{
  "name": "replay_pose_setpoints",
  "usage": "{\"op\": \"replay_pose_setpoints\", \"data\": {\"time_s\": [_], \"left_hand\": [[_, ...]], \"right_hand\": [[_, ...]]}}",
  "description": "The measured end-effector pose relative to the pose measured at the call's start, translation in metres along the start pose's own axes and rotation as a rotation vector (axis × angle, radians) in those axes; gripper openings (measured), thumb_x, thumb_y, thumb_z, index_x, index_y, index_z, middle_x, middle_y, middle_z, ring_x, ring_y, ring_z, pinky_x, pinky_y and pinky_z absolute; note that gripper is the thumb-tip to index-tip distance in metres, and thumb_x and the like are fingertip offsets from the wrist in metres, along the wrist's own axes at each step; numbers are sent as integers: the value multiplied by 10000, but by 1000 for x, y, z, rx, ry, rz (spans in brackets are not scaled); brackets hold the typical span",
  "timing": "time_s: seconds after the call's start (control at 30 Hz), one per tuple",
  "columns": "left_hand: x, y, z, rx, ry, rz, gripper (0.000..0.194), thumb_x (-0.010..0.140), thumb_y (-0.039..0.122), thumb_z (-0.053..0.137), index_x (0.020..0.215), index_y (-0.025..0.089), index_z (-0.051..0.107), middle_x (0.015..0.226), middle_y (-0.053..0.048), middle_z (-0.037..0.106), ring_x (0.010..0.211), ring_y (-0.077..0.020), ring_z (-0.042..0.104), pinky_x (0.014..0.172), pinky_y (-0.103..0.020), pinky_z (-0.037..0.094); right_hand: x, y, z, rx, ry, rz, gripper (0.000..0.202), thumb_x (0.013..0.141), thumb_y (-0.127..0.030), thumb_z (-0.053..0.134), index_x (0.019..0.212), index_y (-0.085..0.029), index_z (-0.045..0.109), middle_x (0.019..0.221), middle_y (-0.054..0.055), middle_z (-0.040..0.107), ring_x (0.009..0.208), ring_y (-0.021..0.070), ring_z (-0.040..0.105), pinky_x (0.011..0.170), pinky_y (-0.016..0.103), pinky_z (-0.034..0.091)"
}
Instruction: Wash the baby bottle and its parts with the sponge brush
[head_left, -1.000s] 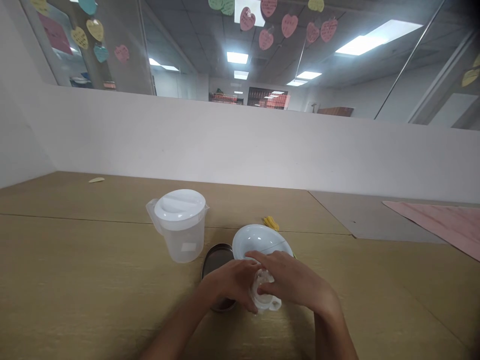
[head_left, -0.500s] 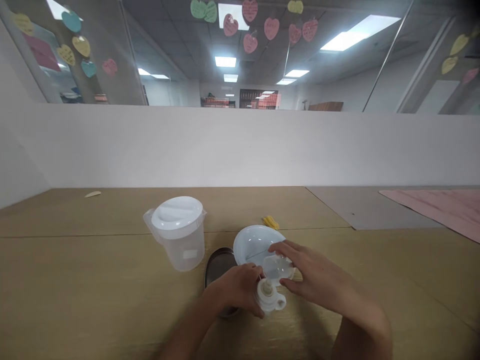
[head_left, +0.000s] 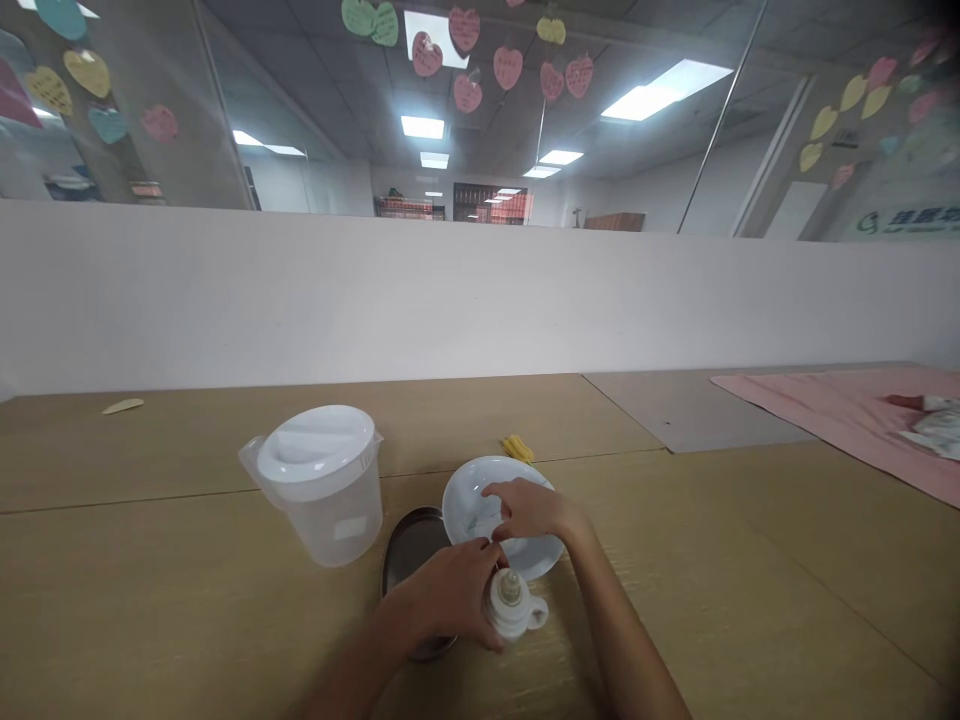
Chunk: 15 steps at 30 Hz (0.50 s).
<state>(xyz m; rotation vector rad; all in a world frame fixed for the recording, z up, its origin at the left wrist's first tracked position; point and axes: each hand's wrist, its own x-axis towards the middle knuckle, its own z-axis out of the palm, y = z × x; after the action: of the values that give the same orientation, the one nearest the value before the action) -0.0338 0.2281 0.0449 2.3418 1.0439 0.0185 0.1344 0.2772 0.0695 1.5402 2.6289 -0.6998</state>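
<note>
My left hand (head_left: 457, 590) is wrapped round a baby bottle (head_left: 517, 612), which stands upright with its pale teat bare and a white ring handle on its right side. Over the white bowl (head_left: 551, 555) is my right hand (head_left: 529, 508), its index finger stretched out and the thumb apart from it. I see nothing between those fingers. Inside the bowl something thin and clear shows, too faint to name. A dark oval tray (head_left: 401, 548) lies left of the bowl, partly hidden by my left hand and forearm.
A translucent pitcher with a white lid (head_left: 322, 490) stands to the left. Behind the bowl lies a small yellow bundle (head_left: 517, 448). A pale flat piece (head_left: 122, 406) is at the far left. At the right, a pink cloth (head_left: 840, 405) has a partly visible doll-like figure (head_left: 937, 425) on it.
The clear bottle cap in my right hand no longer shows. That hand has moved left over the bowl. My left hand keeps the bottle. The view has turned right.
</note>
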Motion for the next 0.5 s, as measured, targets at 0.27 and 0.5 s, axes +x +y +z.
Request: {"op": "replay_pose_setpoints", "data": {"time_s": [0.27,0.5], "left_hand": [[-2,8,-6,-10,-27,-36,542,545,433,734,997,209,536,1105,-48,590,1002,-279,572,792,-320,437],[-4,5,-4,5,-13,-35,578,562,435,731,1057,216,530,1143,-62,590,1020,-282,570,863,-334,425]], "right_hand": [[14,10,10,-19,-36,51,739,576,-250,776,1262,-144,521,954,62,679,898,200,614,780,258,430],[-46,-18,-8,108,94,29,314,808,-351,547,1040,-156,628,837,49,683,863,197,598,688,264,399]]}}
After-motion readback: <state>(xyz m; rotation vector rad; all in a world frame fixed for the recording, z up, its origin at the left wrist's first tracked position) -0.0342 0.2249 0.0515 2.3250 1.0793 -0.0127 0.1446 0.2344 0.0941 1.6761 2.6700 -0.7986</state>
